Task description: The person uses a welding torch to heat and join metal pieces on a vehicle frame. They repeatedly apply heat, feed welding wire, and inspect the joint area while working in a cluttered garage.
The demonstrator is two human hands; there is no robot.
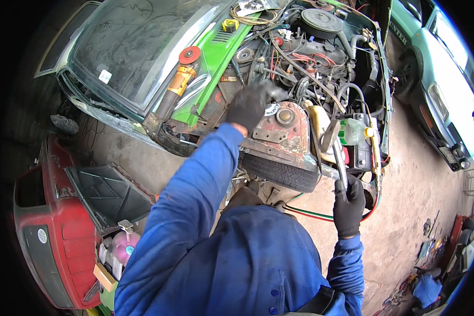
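Note:
My right hand [349, 206], in a black glove, is closed round the lower end of a metal-handled hammer [340, 164]. The hammer stands roughly upright in front of the battery, its head [329, 136] beside a cream plastic tank [318, 122]. My left hand [247, 107], also gloved in black, reaches over the inner wing of the engine bay. It is just left of the rusty red suspension tower [286, 118]. Motion blurs its fingers, and a greyish shape at their tips cannot be made out.
An angle grinder [180, 80] with a red disc lies by the windscreen on the green panel [211, 62]. A yellow tape measure [230, 25] sits farther back. A green-labelled bottle [354, 131] rests over the battery [359, 154]. Below the wing is a tyre [282, 173]; red and green hoses [313, 215] trail nearby.

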